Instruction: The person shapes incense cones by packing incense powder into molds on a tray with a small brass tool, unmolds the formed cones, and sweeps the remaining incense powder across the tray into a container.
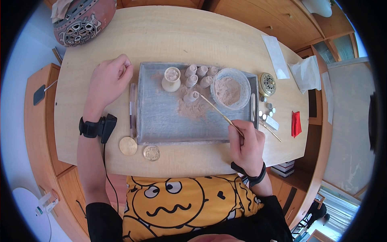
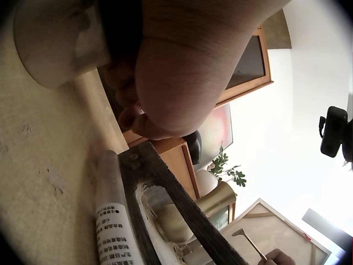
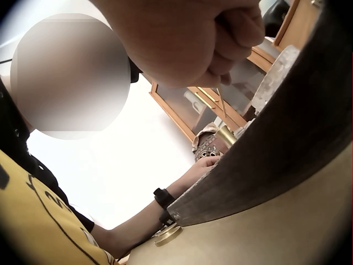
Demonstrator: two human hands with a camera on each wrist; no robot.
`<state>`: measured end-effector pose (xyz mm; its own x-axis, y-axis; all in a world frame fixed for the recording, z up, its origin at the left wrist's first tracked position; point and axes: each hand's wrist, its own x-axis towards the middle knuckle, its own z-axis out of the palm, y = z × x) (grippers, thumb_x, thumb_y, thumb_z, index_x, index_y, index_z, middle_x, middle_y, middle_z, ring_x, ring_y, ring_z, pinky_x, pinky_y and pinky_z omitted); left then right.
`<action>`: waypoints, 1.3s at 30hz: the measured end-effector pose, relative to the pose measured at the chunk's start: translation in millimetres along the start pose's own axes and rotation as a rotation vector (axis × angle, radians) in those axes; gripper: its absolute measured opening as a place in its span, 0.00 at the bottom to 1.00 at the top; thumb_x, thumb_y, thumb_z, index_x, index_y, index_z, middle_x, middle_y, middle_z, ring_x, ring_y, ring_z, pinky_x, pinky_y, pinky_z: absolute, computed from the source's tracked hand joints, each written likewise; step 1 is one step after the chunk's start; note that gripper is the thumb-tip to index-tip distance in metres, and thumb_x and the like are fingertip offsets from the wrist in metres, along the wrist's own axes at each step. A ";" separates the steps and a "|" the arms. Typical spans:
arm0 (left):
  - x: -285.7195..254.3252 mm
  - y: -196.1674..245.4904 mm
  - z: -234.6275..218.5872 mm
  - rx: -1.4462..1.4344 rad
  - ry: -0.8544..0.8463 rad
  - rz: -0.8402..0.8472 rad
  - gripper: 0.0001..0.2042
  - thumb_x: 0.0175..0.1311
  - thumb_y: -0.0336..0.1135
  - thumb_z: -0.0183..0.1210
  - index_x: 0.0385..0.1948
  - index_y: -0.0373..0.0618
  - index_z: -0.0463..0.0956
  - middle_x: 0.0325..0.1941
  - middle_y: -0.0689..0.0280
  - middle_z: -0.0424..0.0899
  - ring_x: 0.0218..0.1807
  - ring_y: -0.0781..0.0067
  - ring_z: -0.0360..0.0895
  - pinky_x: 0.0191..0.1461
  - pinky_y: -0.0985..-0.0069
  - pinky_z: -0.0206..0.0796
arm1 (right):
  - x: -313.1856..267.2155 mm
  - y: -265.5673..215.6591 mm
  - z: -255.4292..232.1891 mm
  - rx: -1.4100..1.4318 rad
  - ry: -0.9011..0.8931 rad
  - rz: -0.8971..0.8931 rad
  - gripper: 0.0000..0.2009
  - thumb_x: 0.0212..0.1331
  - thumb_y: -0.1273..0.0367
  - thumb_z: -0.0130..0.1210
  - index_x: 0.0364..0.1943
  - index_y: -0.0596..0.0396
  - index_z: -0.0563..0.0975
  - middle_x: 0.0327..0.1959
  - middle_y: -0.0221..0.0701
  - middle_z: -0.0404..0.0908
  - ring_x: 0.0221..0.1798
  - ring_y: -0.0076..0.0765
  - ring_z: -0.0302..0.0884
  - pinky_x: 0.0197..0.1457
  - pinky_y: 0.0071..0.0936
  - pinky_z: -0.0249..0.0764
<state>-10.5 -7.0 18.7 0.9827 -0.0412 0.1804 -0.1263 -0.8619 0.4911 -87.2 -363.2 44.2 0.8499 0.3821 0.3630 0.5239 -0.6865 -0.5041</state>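
Observation:
My right hand (image 1: 248, 145) pinches a slim gold-coloured rod with a small bent tip (image 1: 219, 111) over the grey tray (image 1: 161, 121). Its tip is right at the top of a small tapered powdery piece (image 1: 190, 97), which stands in spilled pinkish-grey powder (image 1: 193, 111). Behind it are several similar pieces (image 1: 202, 71). A clear bowl (image 1: 245, 86) of the same powder is at their right, and a pale gold vase-shaped pot (image 1: 171, 85) filled at the mouth is at their left. My left hand (image 1: 109, 80) lies left of the tray, fingers curled in, holding nothing.
A clear tube (image 1: 132, 111) lies along the tray's left side. Two round gold discs (image 1: 128, 146) lie in front. At right are a pierced gold lid (image 1: 267, 84), small vials, a thin stick (image 1: 270, 132) and a red pouch (image 1: 296, 124). A reddish openwork vessel (image 1: 86, 24) stands back left.

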 end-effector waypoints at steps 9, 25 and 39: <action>-2.0 -5.2 4.5 -0.042 0.040 0.047 0.07 0.67 0.31 0.58 0.30 0.38 0.73 0.16 0.60 0.65 0.18 0.65 0.63 0.26 0.67 0.54 | 16.8 1.4 -4.1 -0.068 0.062 0.135 0.07 0.62 0.79 0.59 0.40 0.61 0.74 0.18 0.35 0.78 0.17 0.36 0.76 0.21 0.28 0.67; -0.1 1.0 -0.8 -0.010 -0.013 -0.039 0.07 0.65 0.34 0.58 0.30 0.41 0.75 0.17 0.57 0.73 0.21 0.53 0.73 0.28 0.61 0.61 | 21.1 3.7 0.0 -0.159 -0.008 0.070 0.06 0.62 0.78 0.60 0.40 0.59 0.75 0.16 0.32 0.75 0.16 0.37 0.76 0.20 0.31 0.66; -0.2 -0.7 0.3 -0.018 0.009 -0.016 0.07 0.65 0.34 0.58 0.30 0.41 0.75 0.18 0.58 0.74 0.22 0.54 0.73 0.28 0.62 0.62 | 17.9 0.8 0.3 -0.150 0.036 0.057 0.05 0.62 0.76 0.59 0.39 0.58 0.75 0.18 0.35 0.78 0.18 0.42 0.77 0.20 0.33 0.68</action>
<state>-10.6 -6.5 18.0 0.9833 -0.0229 0.1806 -0.1134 -0.8532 0.5091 -71.5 -356.7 50.1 0.8738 0.3197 0.3664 0.4587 -0.7920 -0.4029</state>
